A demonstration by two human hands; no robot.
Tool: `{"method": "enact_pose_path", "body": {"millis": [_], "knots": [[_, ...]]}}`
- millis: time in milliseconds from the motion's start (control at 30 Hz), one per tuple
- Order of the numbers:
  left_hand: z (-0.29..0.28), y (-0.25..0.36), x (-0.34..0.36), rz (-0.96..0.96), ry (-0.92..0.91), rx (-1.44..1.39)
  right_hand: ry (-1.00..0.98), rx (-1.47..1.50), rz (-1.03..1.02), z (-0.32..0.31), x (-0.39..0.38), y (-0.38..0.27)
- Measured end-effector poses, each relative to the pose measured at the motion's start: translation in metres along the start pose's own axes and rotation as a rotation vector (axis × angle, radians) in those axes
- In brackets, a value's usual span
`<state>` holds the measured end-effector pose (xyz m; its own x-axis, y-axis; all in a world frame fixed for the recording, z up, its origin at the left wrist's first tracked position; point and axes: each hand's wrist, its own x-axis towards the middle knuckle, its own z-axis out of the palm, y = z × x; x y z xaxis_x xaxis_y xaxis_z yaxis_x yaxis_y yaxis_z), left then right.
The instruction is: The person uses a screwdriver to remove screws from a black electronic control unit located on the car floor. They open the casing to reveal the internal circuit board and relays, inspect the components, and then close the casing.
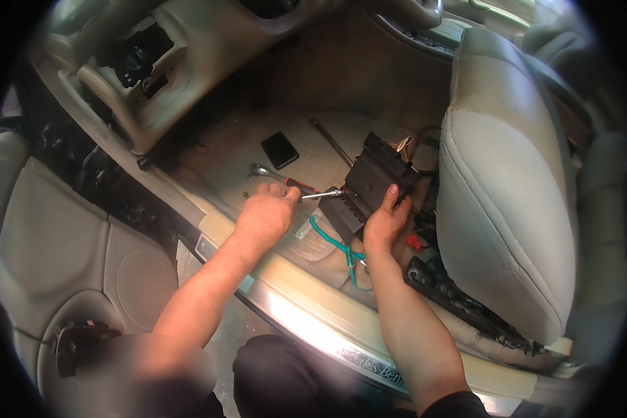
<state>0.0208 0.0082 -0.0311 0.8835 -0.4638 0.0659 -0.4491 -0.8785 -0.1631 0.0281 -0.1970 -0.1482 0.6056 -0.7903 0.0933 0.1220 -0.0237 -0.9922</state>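
In the head view, the person's left hand is at the centre-left of the frame, fingers and thumb together, clamped on the near end of a slim metal tool; its shaft runs rightward, and its far end meets the dark casing, though whether it sits in a hole there is too small to tell; the casing is just right of centre, tilted, above the car floor; the right hand is clamped on its lower right edge, thumb up along the face, the other fingers partly hidden; thin pale wires show at the casing's upper right corner; a red piece is just beside the right hand; a teal cord loops below the casing; to the upper left of it lie a ratchet, a long bar and a flat black rectangular object; a grey seat fills the right of the frame, a door panel the left, and a shiny sill plate crosses the lower middle.
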Motion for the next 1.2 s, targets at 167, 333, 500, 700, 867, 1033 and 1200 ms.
{"method": "enact_pose_path", "body": {"millis": [167,333,500,700,867,1033,1200], "knots": [[-0.008,0.008,0.010,0.052,-0.016,0.051,0.006,0.017,-0.053,0.000,0.001,-0.001],[-0.017,0.013,0.019,0.098,-0.025,0.124,-0.005,0.050,-0.026,0.002,-0.001,0.000],[-0.025,0.022,0.026,0.132,-0.064,0.229,-0.041,0.079,-0.033,0.000,0.000,0.000],[-0.028,0.029,0.027,0.118,-0.114,0.277,-0.064,0.059,-0.002,-0.001,-0.002,-0.006],[-0.020,0.027,0.024,0.112,-0.107,0.236,-0.067,0.081,-0.009,0.000,-0.001,-0.002],[-0.024,0.027,0.024,0.118,-0.130,0.221,-0.024,0.042,-0.054,0.002,-0.001,-0.002],[-0.024,0.025,0.021,0.220,0.009,0.214,-0.089,0.087,0.030,-0.002,-0.004,-0.014]]}}
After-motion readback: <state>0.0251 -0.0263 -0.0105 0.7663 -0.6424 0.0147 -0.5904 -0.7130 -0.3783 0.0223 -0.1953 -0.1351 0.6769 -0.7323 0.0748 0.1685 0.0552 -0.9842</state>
